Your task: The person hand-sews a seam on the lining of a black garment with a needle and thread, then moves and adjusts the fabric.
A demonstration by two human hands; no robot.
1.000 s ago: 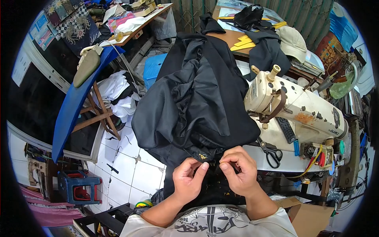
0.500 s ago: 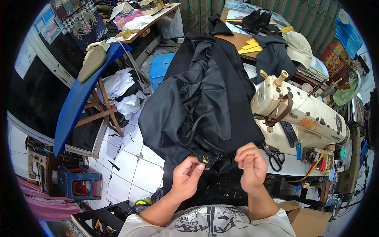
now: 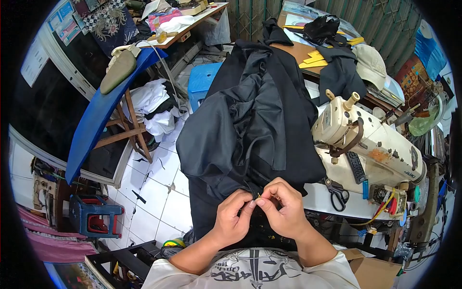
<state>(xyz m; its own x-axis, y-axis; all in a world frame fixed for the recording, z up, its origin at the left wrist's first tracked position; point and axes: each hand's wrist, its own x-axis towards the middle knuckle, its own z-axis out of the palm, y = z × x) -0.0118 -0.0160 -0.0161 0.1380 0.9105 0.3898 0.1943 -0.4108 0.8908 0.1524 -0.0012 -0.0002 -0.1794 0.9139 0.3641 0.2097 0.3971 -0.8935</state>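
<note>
A black garment with a shiny lining [image 3: 260, 120] is spread in front of me, its near end gathered at my lap. My left hand [image 3: 234, 219] is closed, thumb and forefinger pinching the garment's near edge. Right beside it, my right hand [image 3: 284, 212] is closed in a pinch, its fingertips meeting the left ones at a bit of yellow thread [image 3: 259, 196] on that edge. Fingers hide most of the pinched cloth. Small yellow scraps lie on the dark cloth over my lap.
A worn cream sewing machine [image 3: 370, 137] stands to the right, with black scissors [image 3: 338, 195] and a dark remote control [image 3: 356, 167] near it. At left are a blue ironing board [image 3: 103, 125] and a blue stool [image 3: 96, 216]. Another blue stool [image 3: 201, 82] stands behind the garment.
My right hand has moved left and down to the garment's edge and now pinches beside my left hand. The view has shifted slightly.
</note>
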